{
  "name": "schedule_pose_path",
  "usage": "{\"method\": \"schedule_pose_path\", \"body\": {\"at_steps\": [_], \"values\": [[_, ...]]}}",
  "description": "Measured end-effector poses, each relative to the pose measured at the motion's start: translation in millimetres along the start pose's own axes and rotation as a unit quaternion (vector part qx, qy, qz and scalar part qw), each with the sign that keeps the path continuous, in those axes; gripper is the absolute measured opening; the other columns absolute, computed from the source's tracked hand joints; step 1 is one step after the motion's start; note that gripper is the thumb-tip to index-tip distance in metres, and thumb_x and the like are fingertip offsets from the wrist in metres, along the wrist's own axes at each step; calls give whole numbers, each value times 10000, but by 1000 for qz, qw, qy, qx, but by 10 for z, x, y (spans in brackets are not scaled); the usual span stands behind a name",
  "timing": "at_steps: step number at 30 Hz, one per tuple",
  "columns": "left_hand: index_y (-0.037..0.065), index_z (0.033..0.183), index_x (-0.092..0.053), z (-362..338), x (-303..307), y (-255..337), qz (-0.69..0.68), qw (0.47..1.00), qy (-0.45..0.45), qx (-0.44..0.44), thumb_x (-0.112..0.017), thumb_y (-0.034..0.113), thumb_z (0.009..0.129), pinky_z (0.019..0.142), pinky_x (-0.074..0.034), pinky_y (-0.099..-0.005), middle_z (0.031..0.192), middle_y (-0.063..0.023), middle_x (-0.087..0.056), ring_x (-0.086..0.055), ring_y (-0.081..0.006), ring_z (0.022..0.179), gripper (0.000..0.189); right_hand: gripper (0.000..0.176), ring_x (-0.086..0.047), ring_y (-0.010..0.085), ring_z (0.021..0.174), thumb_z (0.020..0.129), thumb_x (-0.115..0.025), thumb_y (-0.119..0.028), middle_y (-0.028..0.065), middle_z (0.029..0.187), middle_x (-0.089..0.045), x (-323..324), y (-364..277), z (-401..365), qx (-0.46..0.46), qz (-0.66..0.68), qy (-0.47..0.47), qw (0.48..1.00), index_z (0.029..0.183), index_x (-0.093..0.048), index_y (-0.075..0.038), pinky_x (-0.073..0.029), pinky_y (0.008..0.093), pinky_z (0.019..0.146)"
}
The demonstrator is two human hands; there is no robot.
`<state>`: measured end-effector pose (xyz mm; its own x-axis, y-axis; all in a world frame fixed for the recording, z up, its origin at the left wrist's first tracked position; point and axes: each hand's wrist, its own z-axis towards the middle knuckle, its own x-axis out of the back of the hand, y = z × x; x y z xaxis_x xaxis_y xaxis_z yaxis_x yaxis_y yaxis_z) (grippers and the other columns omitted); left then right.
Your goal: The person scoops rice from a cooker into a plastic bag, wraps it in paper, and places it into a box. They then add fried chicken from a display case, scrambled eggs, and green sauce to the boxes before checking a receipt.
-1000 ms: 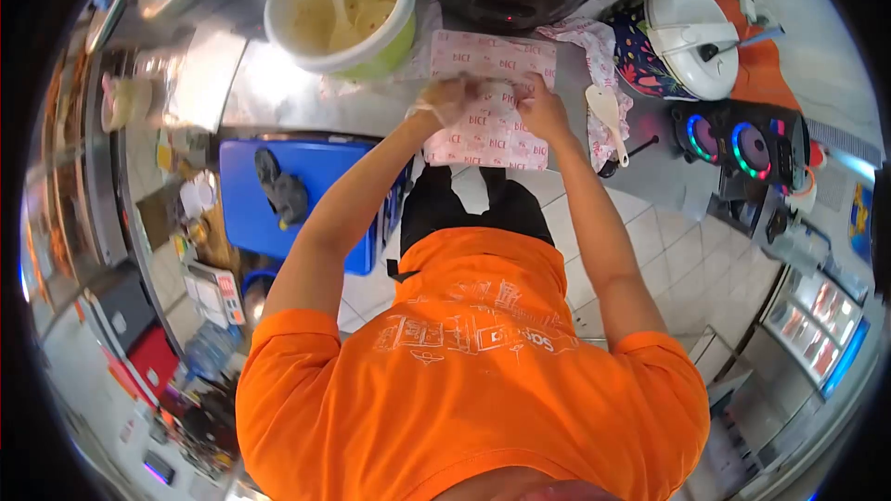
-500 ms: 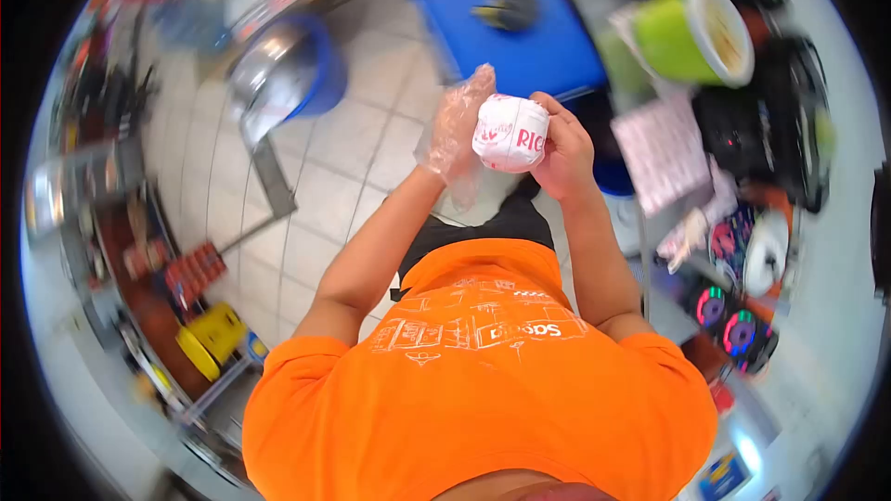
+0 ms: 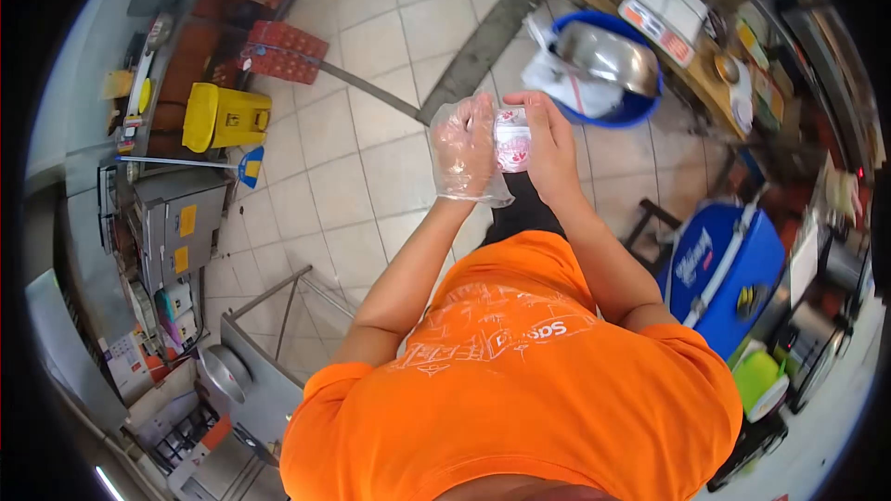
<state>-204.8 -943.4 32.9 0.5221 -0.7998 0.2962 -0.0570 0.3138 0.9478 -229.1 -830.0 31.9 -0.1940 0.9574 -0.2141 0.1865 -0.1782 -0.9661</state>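
Note:
Between my two hands is a round, paper-wrapped bundle (image 3: 512,141), white with red print; its lettering was readable as "RIC" a moment earlier. My left hand (image 3: 464,144) wears a loose clear plastic glove and presses against the bundle's left side. Around the right side curl the bare fingers of my right hand (image 3: 548,144), covering part of the wrapper. Both hands are held out in front of my orange shirt, over the tiled floor. The underside of the bundle is hidden.
A blue tub (image 3: 608,118) with a metal basin stands ahead on the right, near a wooden table with a scale (image 3: 664,9). At right is a blue cooler (image 3: 719,269). On the left are a yellow bin (image 3: 223,118) and a metal table (image 3: 269,325).
My body has turned left, so the blue cooler now lies at my right and the tub ahead right. The bundle stays between my hands, with my right hand covering more of it.

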Motion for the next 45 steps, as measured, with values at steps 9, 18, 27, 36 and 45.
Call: {"method": "schedule_pose_path", "body": {"at_steps": [9, 18, 27, 36, 45], "values": [[111, 1098, -615, 3778, 160, -362, -424, 787, -219, 391, -544, 330, 1023, 793, -558, -334, 1025, -31, -686, -672, -153, 903, 243, 515, -621, 126, 842, 1102, -303, -343, 79, 936, -686, -1459, -146, 3486, 10, 41, -42, 998, 1080, -674, 14, -502, 284, 795], [157, 969, -640, 6963, -1215, -1071, -615, 557, -368, 418, -385, 648, 997, 803, -549, -337, 966, -38, -693, -676, -180, 939, 554, 529, -619, 153, 908, 1096, -315, -373, 85, 1016, -703, -1419, -755, 6675, -6, 13, -76, 997, 1154, -669, 15, -486, 302, 863], [83, 1222, -572, 10427, -3866, -236, -466, 699, -348, 416, -354, 599, 1028, 919, -509, -354, 1191, -86, -617, -609, -217, 1098, 592, 338, -614, 155, 882, 1048, -449, -270, 69, 947, -673, -209, -1599, 10596, 78, -71, 107, 989, 1075, -661, -8, -490, 306, 821], [-44, 1479, -296, 12107, -7277, 539, -184, 711, -672, -97, -565, 329, 1014, 1028, -437, -392, 1380, -170, -489, -527, -269, 1225, 654, 359, -582, 116, 915, 1071, -435, -385, 38, 1035, -609, 2662, -2039, 12999, 114, 208, 464, 854, 1157, -607, -82, -487, 274, 848], [-24, 1552, -23, 13632, -10638, 1295, 5, 629, -720, -293, -727, 156, 881, 1062, -427, -420, 1472, -270, -401, -506, -363, 1295, 989, 432, -557, 173, 1097, 1009, -547, -258, 112, 1166, -550, 5072, -3167, 15073, 56, 308, 404, 860, 1391, -417, -102, -476, 322, 945]]}}
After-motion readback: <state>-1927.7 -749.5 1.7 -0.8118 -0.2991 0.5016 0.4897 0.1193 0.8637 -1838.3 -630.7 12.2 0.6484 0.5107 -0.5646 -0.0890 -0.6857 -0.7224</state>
